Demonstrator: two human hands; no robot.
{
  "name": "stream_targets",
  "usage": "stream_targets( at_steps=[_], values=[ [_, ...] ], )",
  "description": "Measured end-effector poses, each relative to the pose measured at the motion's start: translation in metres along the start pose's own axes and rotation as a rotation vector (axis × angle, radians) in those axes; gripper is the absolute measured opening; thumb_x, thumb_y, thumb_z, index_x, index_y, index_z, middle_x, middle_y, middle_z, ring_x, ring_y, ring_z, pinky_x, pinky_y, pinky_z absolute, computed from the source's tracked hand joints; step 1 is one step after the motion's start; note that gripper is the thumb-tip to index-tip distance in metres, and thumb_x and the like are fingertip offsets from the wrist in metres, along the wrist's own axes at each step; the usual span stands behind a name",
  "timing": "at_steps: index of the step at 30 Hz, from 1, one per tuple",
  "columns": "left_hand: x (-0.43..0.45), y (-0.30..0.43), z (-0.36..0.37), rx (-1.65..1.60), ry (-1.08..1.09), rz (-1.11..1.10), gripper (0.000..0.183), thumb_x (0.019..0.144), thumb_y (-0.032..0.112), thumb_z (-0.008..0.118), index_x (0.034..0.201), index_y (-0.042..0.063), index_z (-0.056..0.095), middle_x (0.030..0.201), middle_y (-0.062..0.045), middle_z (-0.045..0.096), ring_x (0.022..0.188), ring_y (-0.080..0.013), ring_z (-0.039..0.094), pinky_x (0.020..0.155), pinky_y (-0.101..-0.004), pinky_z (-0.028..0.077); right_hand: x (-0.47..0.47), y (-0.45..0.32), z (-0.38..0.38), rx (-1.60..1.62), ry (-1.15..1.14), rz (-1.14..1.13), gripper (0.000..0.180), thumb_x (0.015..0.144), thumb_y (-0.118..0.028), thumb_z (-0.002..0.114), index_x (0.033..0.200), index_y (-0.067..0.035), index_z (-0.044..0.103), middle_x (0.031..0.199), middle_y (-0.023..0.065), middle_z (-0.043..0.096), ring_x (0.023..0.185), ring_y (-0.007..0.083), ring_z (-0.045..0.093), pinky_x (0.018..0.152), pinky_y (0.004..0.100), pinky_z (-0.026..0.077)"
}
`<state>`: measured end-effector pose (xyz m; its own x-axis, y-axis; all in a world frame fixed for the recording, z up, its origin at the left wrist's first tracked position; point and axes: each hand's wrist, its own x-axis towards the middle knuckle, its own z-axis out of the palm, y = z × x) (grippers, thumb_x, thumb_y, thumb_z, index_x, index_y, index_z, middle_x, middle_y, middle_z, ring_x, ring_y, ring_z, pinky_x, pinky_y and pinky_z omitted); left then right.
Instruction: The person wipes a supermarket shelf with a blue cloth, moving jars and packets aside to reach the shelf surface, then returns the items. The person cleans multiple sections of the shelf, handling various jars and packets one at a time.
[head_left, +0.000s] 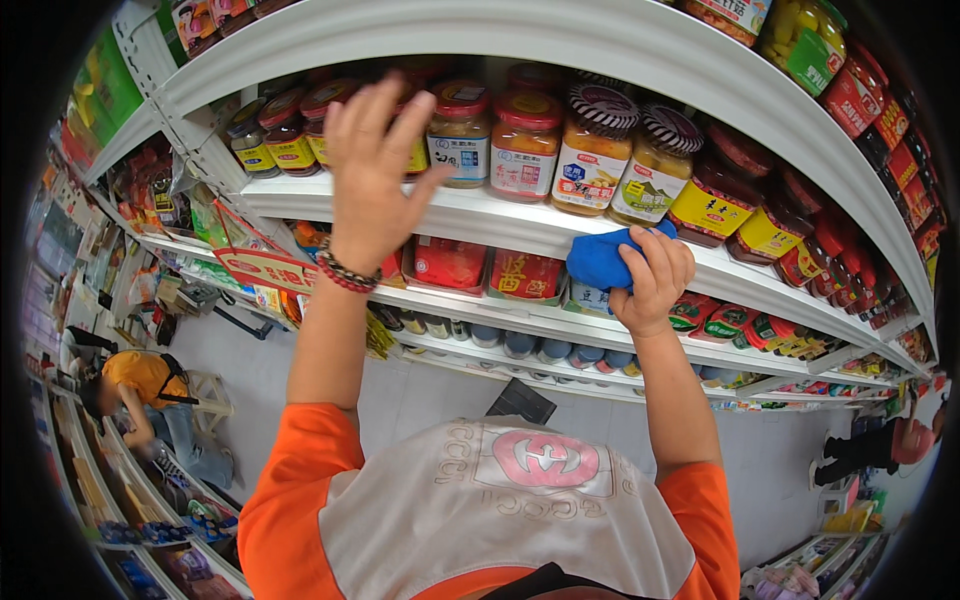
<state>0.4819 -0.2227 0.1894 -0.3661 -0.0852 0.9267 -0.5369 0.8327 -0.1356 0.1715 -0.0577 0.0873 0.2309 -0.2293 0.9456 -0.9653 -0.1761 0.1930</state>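
My left hand (382, 180), with beaded bracelets (351, 271) at the wrist, is raised with fingers spread in front of the jars and holds nothing. It hides part of several lidded glass jars behind it. A bunched blue cloth (600, 259) is gripped in my right hand (654, 274) at the front edge of the white shelf (480, 217). Just above the cloth stands a jar with a striped lid and green-white label (651, 176). To its left are another striped-lid jar (594, 161) and a red-lidded jar (525, 150).
Dark jars with yellow labels (712, 202) continue to the right. On the shelf below sit red packages (448, 262). A black object (521, 403) lies on the floor. One person in orange (150, 379) is at the left shelves; another person (870, 446) stands far right.
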Motion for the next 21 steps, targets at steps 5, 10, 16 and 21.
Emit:
stream_targets(
  at_steps=[5, 10, 16, 21],
  values=[
    [0.011, -0.043, -0.018, 0.167, -0.111, -0.004, 0.067, 0.089, 0.036, 0.078, 0.146, 0.008, 0.057, 0.149, -0.014, 0.057, 0.139, -0.0361, 0.048, 0.122, -0.0568, 0.025, 0.000, 0.000, 0.003, 0.000, 0.027, -0.014, 0.039, 0.074, -0.009, 0.062, 0.112, -0.015, 0.069, 0.124, 0.0064, 0.072, 0.114, 0.0273, 0.065, 0.105, 0.0455, 0.040],
    [0.009, -0.049, -0.014, 0.118, -0.197, -0.022, 0.063, 0.087, 0.039, 0.078, 0.141, 0.012, 0.059, 0.133, -0.011, 0.064, 0.124, -0.0347, 0.057, 0.120, -0.0607, 0.029, 0.000, 0.001, 0.004, -0.004, 0.035, -0.024, 0.038, 0.077, -0.011, 0.060, 0.113, -0.015, 0.068, 0.124, 0.0071, 0.072, 0.113, 0.0276, 0.065, 0.105, 0.0452, 0.041],
    [0.008, -0.053, -0.011, 0.125, -0.191, -0.005, 0.063, 0.083, 0.038, 0.081, 0.138, 0.013, 0.061, 0.132, -0.010, 0.065, 0.122, -0.0331, 0.058, 0.120, -0.0579, 0.031, -0.001, 0.001, 0.003, -0.006, 0.036, -0.025, 0.037, 0.078, -0.011, 0.060, 0.114, -0.015, 0.068, 0.123, 0.0074, 0.072, 0.114, 0.0278, 0.065, 0.105, 0.0452, 0.041],
    [0.011, -0.059, -0.012, 0.086, -0.210, -0.002, 0.066, 0.082, 0.037, 0.082, 0.140, 0.013, 0.060, 0.137, -0.011, 0.064, 0.127, -0.0330, 0.056, 0.120, -0.0569, 0.032, -0.002, 0.001, 0.001, 0.004, 0.011, -0.030, 0.046, 0.072, -0.005, 0.060, 0.117, -0.013, 0.065, 0.127, 0.0106, 0.071, 0.117, 0.0305, 0.065, 0.107, 0.0475, 0.041]
  ],
)
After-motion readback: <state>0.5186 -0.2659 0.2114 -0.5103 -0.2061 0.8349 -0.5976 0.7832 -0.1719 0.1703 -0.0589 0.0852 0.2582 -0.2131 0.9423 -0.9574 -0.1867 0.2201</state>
